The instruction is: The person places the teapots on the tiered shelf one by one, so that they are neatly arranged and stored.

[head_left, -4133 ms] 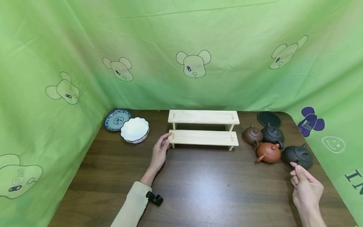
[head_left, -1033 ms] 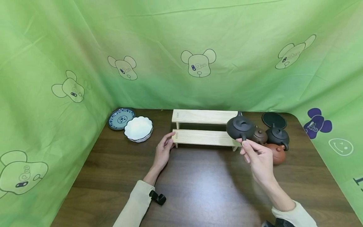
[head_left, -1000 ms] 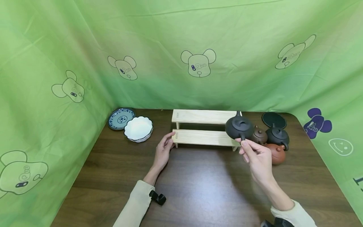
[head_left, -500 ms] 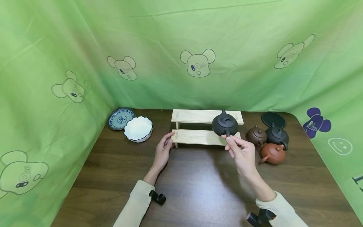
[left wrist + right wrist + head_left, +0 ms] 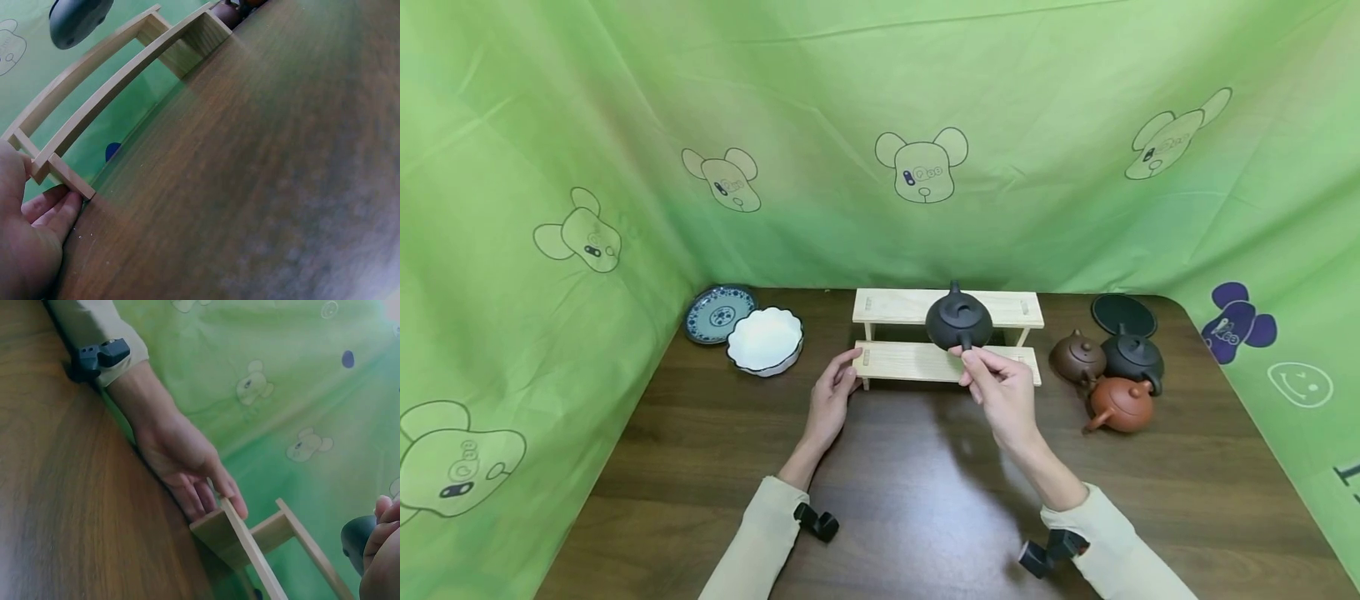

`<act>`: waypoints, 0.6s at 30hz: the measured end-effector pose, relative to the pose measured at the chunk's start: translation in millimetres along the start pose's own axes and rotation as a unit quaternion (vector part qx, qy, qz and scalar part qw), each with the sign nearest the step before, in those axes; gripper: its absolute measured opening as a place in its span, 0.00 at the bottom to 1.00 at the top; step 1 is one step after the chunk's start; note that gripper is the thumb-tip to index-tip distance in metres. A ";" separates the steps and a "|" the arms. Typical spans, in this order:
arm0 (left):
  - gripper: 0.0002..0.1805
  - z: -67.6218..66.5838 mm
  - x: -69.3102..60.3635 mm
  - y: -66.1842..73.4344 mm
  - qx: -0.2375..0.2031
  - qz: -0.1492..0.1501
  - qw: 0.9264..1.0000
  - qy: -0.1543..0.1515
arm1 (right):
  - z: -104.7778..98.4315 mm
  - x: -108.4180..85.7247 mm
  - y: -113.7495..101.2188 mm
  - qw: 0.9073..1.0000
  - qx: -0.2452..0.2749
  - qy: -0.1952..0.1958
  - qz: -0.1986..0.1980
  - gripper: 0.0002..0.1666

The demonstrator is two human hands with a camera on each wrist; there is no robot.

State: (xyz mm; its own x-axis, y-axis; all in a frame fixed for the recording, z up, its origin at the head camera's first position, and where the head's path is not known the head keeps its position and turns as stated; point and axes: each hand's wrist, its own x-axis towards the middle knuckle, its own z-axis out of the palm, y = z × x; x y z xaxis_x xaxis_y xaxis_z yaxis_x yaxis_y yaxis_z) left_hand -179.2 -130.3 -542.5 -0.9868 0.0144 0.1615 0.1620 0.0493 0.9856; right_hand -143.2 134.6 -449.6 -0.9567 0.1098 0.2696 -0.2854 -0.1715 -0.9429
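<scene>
dark teapot point(image 5: 958, 321) shifted left, pinched in right hand point(image 5: 1006, 396), arm point(image 5: 1054, 473) slanting inward; left hand point(image 5: 831, 404) grips end of wooden stand point(image 5: 906, 361)

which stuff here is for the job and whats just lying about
In use: held black teapot, two-tier wooden stand

Apparently idle: brown teapot, orange-red teapot, other black teapot, scalloped white bowl, blue floral plate, black disc

Near the centre, the left hand point(image 5: 184, 456) grips the end of a two-tier wooden rack point(image 5: 252, 550) reaching toward five o'clock. At four o'clock, the right hand point(image 5: 386, 550) touches a dark rounded vessel point(image 5: 355, 542), partly hidden. A pale sleeve point(image 5: 94, 325) and black wrist device point(image 5: 100, 357) lie toward ten, brown tabletop point(image 5: 69, 487) at nine, printed green cloth point(image 5: 212, 381) from twelve to three.
</scene>
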 end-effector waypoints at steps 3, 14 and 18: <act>0.21 0.7 -0.5 2.6 -0.005 -0.013 1.000 -0.003 | 5.9 2.1 2.2 1.000 -0.002 0.001 0.006 0.13; 0.21 1.1 1.7 4.4 -0.012 -0.026 1.000 0.002 | 27.9 13.9 10.4 1.000 0.007 -0.001 0.000 0.14; 0.21 1.5 1.3 4.5 -0.013 -0.026 1.000 0.002 | 36.5 18.5 13.5 1.000 0.013 -0.006 0.001 0.14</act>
State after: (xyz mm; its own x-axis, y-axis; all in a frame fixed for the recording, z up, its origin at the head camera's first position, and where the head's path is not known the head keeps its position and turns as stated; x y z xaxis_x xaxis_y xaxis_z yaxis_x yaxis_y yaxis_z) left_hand -179.8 -128.5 -538.0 -0.9939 0.0084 0.1099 0.1101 0.0244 0.9936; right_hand -166.8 98.6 -450.2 -0.9581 0.0967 0.2697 -0.2841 -0.1967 -0.9384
